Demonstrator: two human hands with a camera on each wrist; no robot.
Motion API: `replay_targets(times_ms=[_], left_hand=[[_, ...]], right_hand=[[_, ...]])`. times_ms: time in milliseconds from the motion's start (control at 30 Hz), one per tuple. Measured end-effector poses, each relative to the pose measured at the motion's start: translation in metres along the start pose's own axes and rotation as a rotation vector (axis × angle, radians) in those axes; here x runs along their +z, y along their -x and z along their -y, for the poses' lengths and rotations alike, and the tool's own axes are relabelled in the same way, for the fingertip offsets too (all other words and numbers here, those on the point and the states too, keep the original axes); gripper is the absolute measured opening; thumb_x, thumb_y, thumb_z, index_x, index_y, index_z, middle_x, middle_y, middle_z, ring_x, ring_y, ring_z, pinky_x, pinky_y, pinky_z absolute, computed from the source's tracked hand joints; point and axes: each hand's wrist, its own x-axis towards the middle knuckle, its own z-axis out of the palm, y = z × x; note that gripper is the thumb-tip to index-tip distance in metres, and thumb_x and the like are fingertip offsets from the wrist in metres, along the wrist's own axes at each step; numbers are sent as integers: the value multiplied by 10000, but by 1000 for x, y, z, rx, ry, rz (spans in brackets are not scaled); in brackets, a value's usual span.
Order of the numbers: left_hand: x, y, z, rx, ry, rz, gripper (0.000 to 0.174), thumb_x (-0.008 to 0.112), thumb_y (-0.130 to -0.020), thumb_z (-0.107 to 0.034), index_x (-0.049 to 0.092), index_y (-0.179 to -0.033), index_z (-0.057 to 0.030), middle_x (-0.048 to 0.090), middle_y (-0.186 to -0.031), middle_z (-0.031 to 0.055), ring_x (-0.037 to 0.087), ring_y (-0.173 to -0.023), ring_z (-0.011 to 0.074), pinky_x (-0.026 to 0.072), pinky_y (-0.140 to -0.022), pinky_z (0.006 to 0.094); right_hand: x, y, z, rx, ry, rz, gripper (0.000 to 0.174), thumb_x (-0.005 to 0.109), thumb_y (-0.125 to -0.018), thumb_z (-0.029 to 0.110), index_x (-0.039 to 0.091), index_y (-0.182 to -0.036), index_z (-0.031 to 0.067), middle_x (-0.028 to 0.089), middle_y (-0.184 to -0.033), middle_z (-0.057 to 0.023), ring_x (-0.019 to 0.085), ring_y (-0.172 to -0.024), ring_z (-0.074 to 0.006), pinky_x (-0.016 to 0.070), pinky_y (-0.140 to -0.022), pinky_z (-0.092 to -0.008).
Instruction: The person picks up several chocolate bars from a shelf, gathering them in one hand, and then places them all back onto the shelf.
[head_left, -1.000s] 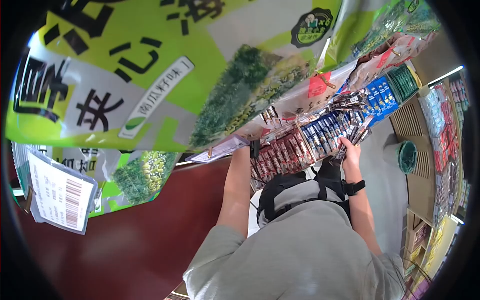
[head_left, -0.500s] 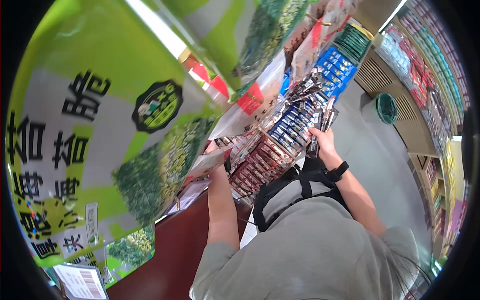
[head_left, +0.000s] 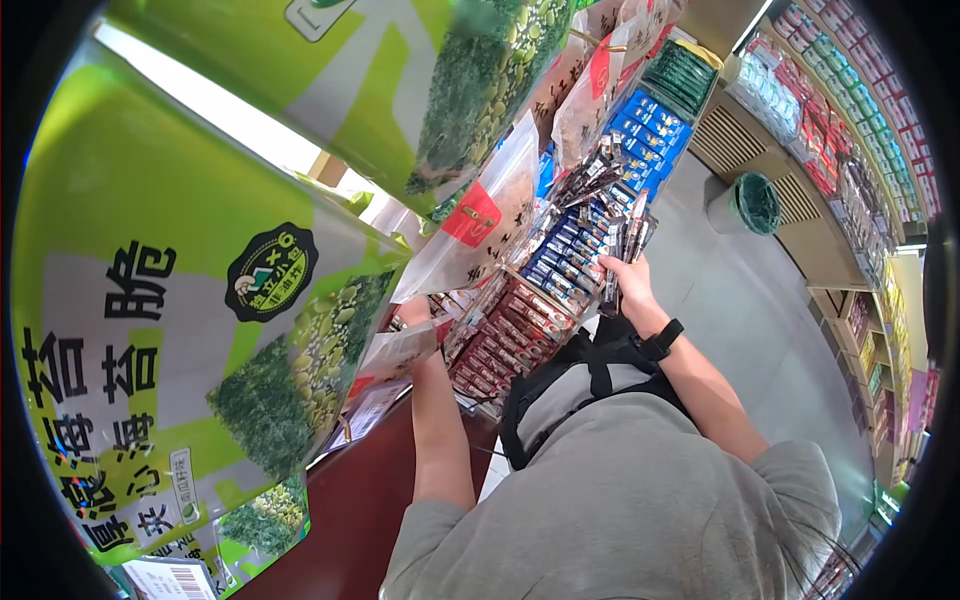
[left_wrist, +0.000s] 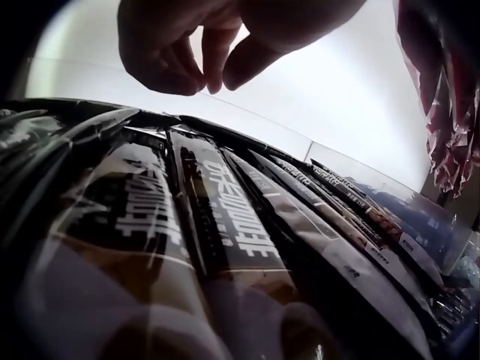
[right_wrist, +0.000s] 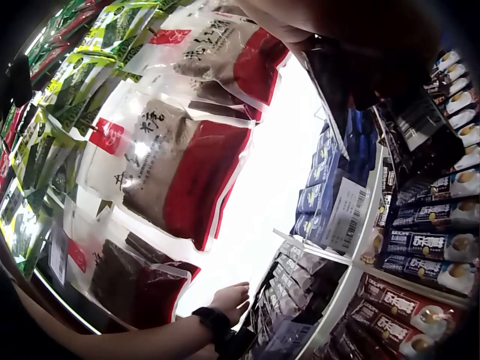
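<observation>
In the head view, my right hand (head_left: 632,282) grips a fanned bunch of dark stick sachets (head_left: 626,240) above a compartment of blue-wrapped sachets (head_left: 562,262). The right wrist view shows this hand (right_wrist: 352,30) in shadow at the top. My left hand (head_left: 416,312) reaches in behind a hanging clear bag with a red label (head_left: 490,215), which covers part of it. Seen from the left wrist, the left hand's (left_wrist: 225,45) fingers point down, loosely bent and holding nothing, over a row of black coffee sachets (left_wrist: 225,202).
Brown-red sachets (head_left: 510,335) fill the nearer compartment; blue boxes (head_left: 648,140) stand beyond. Large green seaweed snack bags (head_left: 200,330) hang close on the left. A green-lined bin (head_left: 752,205) stands on the floor (head_left: 720,290), before stocked shelves (head_left: 830,130) on the right.
The head view has swung, shifting the shelf leftward and bringing the left hand partly into sight among the hanging bags. The right hand keeps its bunch of sachets.
</observation>
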Motion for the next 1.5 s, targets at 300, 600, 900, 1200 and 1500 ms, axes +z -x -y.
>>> replay_targets(times_ms=[300, 600, 900, 1200, 1500], left_hand=[[-4, -5, -9, 41, -316, -74, 199, 453, -831, -138, 551, -946, -10, 553, -992, 178, 471, -1012, 330, 379, -854, 398], [41, 46, -16, 195, -261, -190, 293, 436, -817, -180, 520, -1028, 5, 494, -1103, 202, 349, -1118, 397, 271, -947, 420], [29, 146, -128, 348, 597, 140, 321, 546, -779, -102, 476, -1075, 1, 532, -945, 134, 534, -809, 204, 439, -702, 283], [38, 161, -175, 403, 525, -84, 538, 499, -734, 36, 302, -1231, -21, 459, -1025, 96, 492, -810, 125, 422, -664, 230], [36, 183, -201, -29, 1206, 306, 235, 378, -876, -120, 464, -1069, -18, 550, -862, 33, 517, -726, 81, 430, -640, 208]], right_hand=[[2, 4, 7, 5, -40, 49, 129, 572, -702, -19, 490, -795, 16, 555, -654, -56, 532, -540, -120, 428, -482, -231], [18, 17, 24, 187, -117, 249, 185, 598, -774, 212, 497, -784, 57, 538, -645, -26, 516, -534, -104, 424, -486, -228], [37, 40, 47, 196, -101, 660, 196, 586, -730, 89, 493, -898, 49, 561, -770, -44, 525, -683, -123, 418, -622, -241], [52, 53, 75, -62, 185, 761, 235, 566, -771, 67, 449, -972, 39, 500, -856, 1, 459, -784, -71, 400, -700, -226], [15, 33, 90, 97, 203, 695, 227, 585, -700, 1, 506, -913, 11, 551, -758, -21, 527, -646, -102, 437, -593, -243]])
